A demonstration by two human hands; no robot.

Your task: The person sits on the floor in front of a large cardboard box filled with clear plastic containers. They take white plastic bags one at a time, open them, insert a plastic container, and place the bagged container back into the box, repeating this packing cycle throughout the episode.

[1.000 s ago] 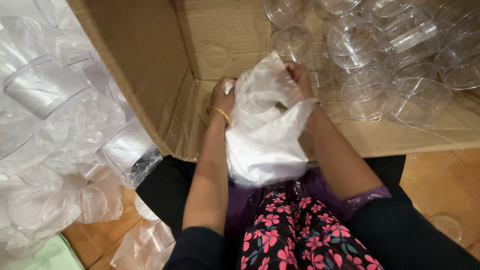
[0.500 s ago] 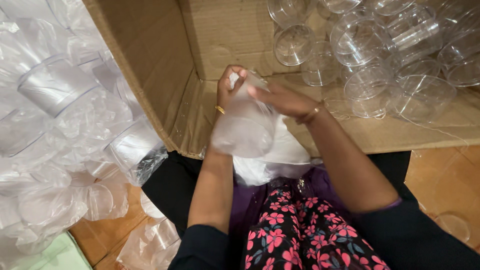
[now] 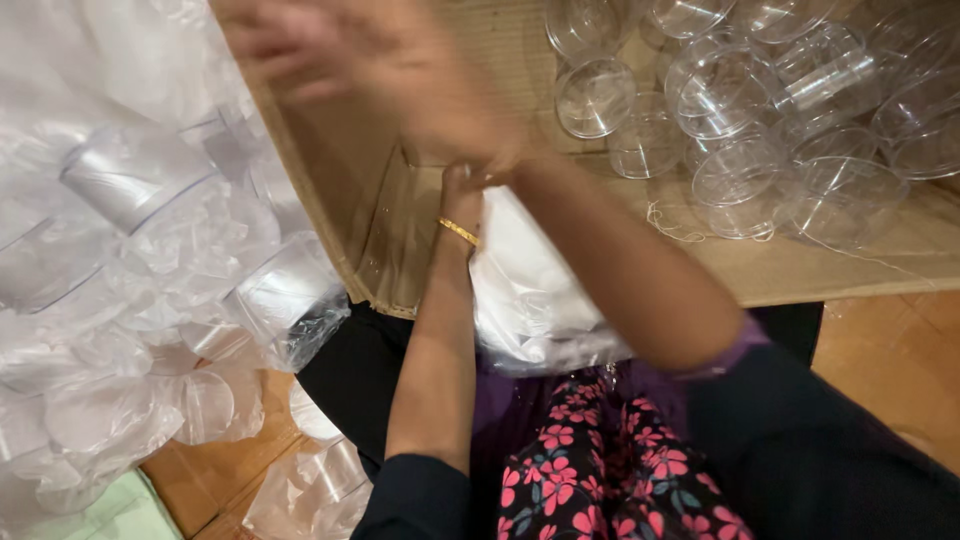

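Note:
A white plastic bag [image 3: 530, 290] lies in my lap against the edge of a large cardboard box [image 3: 330, 170]. My left hand [image 3: 460, 192], with a gold bangle on the wrist, is curled at the bag's top edge, and my right forearm partly covers its fingers. My right hand [image 3: 380, 70] is raised to the upper left over the box wall. It is badly blurred, so whether it holds anything does not show. Several clear round plastic containers [image 3: 740, 160] lie inside the box at the upper right.
A heap of clear plastic wrappers and containers [image 3: 150, 280] covers the floor on the left. More wrapped containers [image 3: 310, 490] lie by my knee. Wooden floor [image 3: 880, 360] shows at the right. A pale green sheet [image 3: 90, 515] sits at the bottom left.
My right hand has left the bag and swung up and left across the box. The clear container held in front of me half a second ago is out of sight. My left hand stays at the bag.

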